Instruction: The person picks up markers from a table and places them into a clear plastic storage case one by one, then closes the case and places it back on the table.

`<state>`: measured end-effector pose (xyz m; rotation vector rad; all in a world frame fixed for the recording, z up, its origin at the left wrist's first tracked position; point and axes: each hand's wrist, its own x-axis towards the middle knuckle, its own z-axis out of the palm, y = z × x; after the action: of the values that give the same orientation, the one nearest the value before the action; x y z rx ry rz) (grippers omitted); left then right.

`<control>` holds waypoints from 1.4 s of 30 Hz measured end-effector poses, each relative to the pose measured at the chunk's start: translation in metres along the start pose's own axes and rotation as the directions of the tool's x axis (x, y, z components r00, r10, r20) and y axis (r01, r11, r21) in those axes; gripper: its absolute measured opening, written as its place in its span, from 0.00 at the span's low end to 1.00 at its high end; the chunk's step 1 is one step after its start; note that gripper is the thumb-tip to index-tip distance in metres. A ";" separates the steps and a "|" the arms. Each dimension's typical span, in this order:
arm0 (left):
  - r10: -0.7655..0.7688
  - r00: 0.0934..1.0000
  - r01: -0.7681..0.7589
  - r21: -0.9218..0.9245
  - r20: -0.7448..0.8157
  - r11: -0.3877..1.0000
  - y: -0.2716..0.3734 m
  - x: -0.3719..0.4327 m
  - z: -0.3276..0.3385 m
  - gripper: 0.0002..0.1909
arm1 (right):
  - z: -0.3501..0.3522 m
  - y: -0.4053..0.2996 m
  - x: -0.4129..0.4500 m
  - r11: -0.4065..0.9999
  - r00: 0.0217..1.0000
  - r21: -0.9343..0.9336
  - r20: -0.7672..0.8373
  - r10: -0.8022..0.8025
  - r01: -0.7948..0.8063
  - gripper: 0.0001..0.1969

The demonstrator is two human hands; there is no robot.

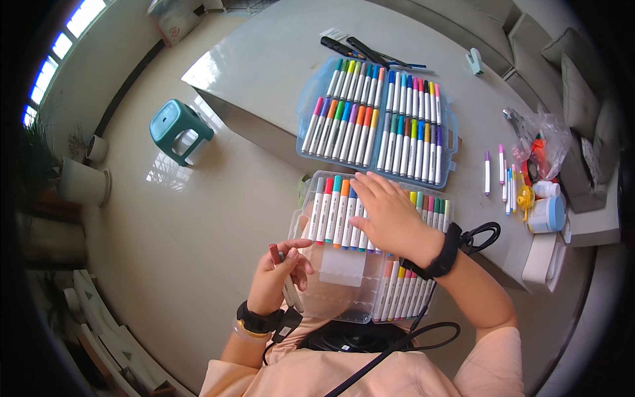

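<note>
A clear plastic marker case (346, 300) lies unfolded on my lap, with a row of white-barrelled markers (341, 213) across its upper left half and more markers (404, 293) at its lower right. My left hand (280, 273) grips markers with one red-brown cap (275, 254) showing, beside the case's left edge. Over the upper row rests my right hand (392, 218), fingers on the marker tops; whether it grips one is hidden. Beyond it, on the table, a blue plastic case (303, 144) stands open, both halves filled with capped markers.
Black pens (367, 52) lie behind the blue case on the table (258, 64). To the right are loose markers (507, 186), a plastic bag (548, 139) and a blue-lidded tub (545, 214). A black cable (377, 360) crosses my front. A green stool (178, 129) stands left.
</note>
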<state>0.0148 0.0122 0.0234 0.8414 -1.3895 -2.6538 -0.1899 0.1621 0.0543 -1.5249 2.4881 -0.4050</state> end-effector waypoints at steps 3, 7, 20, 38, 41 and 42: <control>-0.007 1.000 0.007 0.031 0.001 0.999 -0.003 -0.003 0.013 0.16 | 0.003 0.008 0.009 0.993 0.996 0.098 -0.053 -0.066 0.071 0.35; 0.002 1.000 -0.002 0.081 -0.001 0.997 -0.005 -0.009 0.024 0.17 | 0.023 0.008 0.011 0.990 0.986 0.063 -0.123 -0.115 0.123 0.40; -0.049 0.997 0.055 0.116 -0.059 0.992 -0.013 -0.002 0.025 0.21 | 0.020 0.011 0.003 0.989 0.982 -0.027 -0.119 -0.146 0.144 0.42; -0.061 0.997 0.064 0.084 -0.037 0.994 -0.016 0.005 0.029 0.19 | 0.022 0.028 0.011 0.934 0.984 0.324 -0.142 -0.107 0.148 0.31; -0.058 0.998 0.061 0.101 -0.030 0.993 -0.015 0.006 0.030 0.19 | 0.025 0.033 0.013 0.859 0.985 0.510 -0.167 0.044 0.048 0.32; -0.064 0.998 0.063 0.136 0.009 0.989 -0.012 0.007 0.031 0.19 | 0.025 0.036 0.014 0.856 0.983 0.515 -0.178 0.050 0.050 0.29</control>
<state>-0.0029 0.0406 0.0250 0.8967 -1.5883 -2.6395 -0.2187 0.1624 0.0188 -1.3041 2.2310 -1.1603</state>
